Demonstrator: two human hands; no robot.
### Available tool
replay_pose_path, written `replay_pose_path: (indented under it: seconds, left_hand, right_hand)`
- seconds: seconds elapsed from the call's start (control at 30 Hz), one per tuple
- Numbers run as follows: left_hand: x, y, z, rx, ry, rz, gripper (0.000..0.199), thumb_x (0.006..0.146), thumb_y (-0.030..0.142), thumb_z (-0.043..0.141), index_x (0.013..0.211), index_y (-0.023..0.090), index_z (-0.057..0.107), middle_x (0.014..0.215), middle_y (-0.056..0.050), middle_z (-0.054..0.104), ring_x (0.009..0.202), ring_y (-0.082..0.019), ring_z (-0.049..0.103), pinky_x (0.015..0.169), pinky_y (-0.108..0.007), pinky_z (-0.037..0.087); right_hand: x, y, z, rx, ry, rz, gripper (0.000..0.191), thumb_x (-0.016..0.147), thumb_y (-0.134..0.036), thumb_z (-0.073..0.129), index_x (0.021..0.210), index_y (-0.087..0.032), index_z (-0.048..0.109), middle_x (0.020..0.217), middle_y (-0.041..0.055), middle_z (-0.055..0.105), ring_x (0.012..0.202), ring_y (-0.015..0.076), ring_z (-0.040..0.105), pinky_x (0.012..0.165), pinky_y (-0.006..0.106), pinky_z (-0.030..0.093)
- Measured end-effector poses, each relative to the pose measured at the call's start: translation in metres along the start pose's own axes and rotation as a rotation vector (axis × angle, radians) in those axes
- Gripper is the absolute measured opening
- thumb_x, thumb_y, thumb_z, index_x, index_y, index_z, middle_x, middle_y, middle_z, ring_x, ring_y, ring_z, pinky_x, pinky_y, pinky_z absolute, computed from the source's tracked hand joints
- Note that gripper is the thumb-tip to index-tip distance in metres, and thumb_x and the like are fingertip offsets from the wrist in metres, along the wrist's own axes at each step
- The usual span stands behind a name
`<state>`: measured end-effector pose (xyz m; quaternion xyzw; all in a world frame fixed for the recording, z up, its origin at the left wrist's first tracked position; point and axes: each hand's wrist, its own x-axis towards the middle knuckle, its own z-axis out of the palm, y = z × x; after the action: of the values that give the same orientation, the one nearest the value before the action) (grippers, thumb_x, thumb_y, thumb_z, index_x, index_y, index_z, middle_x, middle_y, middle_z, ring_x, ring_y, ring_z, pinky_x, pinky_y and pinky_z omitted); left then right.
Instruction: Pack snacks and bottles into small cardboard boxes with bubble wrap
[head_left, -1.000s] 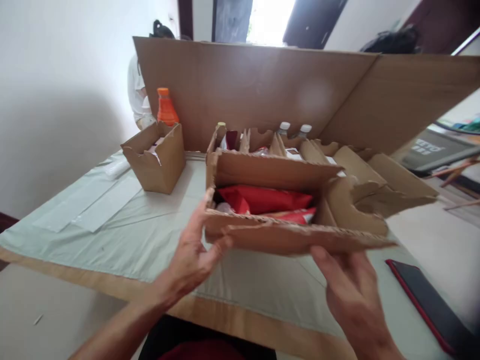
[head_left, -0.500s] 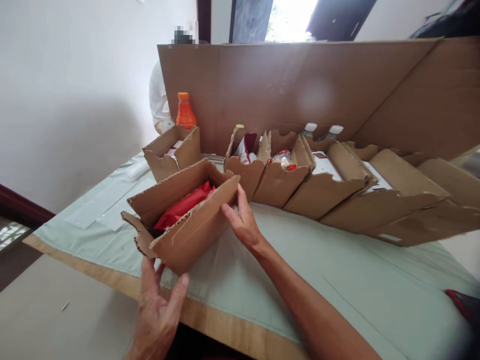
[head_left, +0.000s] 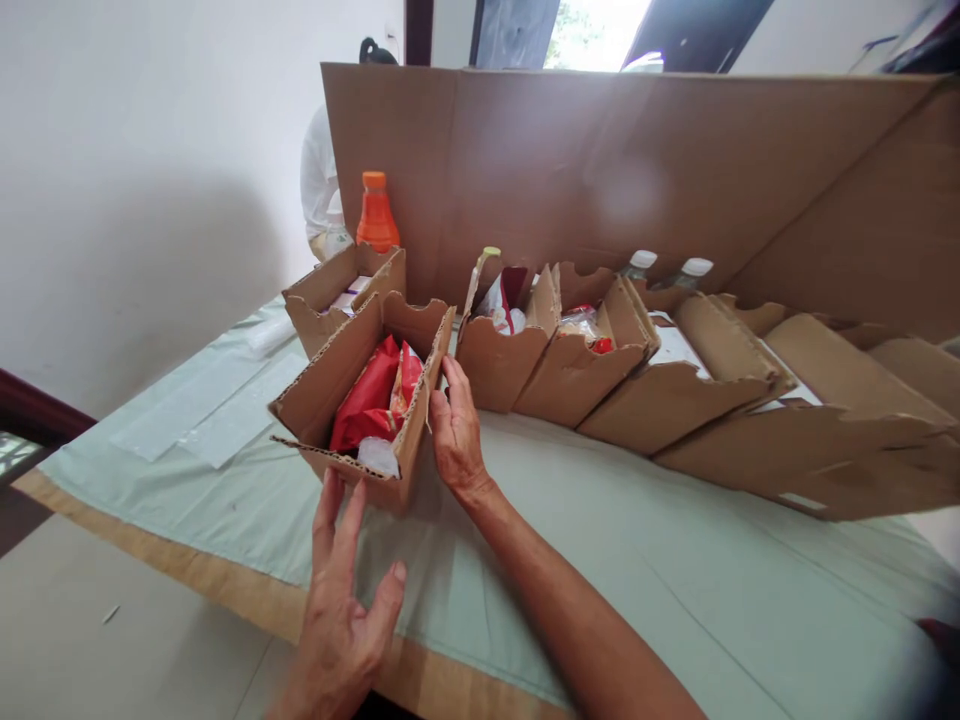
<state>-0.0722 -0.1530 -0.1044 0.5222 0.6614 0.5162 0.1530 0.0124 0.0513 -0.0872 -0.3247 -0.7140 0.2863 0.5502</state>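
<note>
An open-topped cardboard box stands on the cloth-covered table with red packets and a clear plastic piece inside. Against its right wall lies my right hand, fingers stretched along the cardboard and gripping nothing. My left hand is at the near end, its fingers apart and the fingertips at the box's front panel; the thumb points away from the box. Just behind it sits a smaller-looking cardboard box with white and purple packs.
Several cardboard boxes holding packets form a row to the right. Behind stand an orange bottle, white-capped bottles and a tall cardboard panel. Clear plastic sheets lie left. A person's white sleeve shows beyond the panel.
The box has turned and settled lower onto the table, farther from the front edge, so its contents show more. My right hand has slid nearer along its side; my left fingers have spread.
</note>
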Motion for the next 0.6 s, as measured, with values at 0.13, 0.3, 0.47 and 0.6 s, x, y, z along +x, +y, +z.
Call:
replay_pose_path:
  seconds: [0.13,0.3,0.47,0.6]
  left_hand:
    - [0.021,-0.003,0.004,0.064,-0.012,0.075,0.073,0.096,0.020,0.058,0.160,0.044,0.032,0.174,-0.002,0.019,0.159,-0.034,0.025,0.121,-0.061,0.039]
    - [0.071,-0.011,0.025,0.035,-0.108,0.113,0.080,0.091,0.021,0.061,0.162,0.039,0.028,0.177,-0.006,0.006,0.159,-0.040,0.019,0.108,-0.058,0.054]
    - [0.133,-0.017,0.067,0.014,-0.183,0.132,0.082,0.084,0.019,0.063,0.160,0.025,0.034,0.176,-0.015,0.003,0.160,-0.041,0.013,0.108,-0.055,0.054]
    - [0.142,-0.023,0.090,0.005,-0.230,0.128,0.078,0.081,0.017,0.060,0.156,0.015,0.038,0.172,-0.025,0.016,0.157,-0.043,0.025,0.109,-0.061,0.051]
  right_hand:
    - [-0.014,0.016,0.001,0.038,0.046,0.133,0.057,0.103,-0.056,0.039,0.146,-0.020,0.050,0.154,0.0124,0.051,0.146,0.0254,0.044,0.125,0.048,0.031]
    - [-0.028,0.042,0.000,0.034,0.087,0.338,0.061,0.102,-0.060,0.036,0.139,-0.014,0.053,0.145,0.0184,0.058,0.136,0.0299,0.054,0.117,0.048,0.041]
    - [-0.029,0.051,-0.001,0.051,0.114,0.412,0.057,0.099,-0.057,0.042,0.137,-0.015,0.052,0.140,0.0175,0.061,0.131,0.0288,0.057,0.114,0.046,0.044]
    - [-0.029,0.054,-0.001,0.074,0.118,0.430,0.055,0.097,-0.055,0.043,0.134,-0.017,0.053,0.140,0.0174,0.061,0.130,0.0282,0.058,0.113,0.048,0.044]
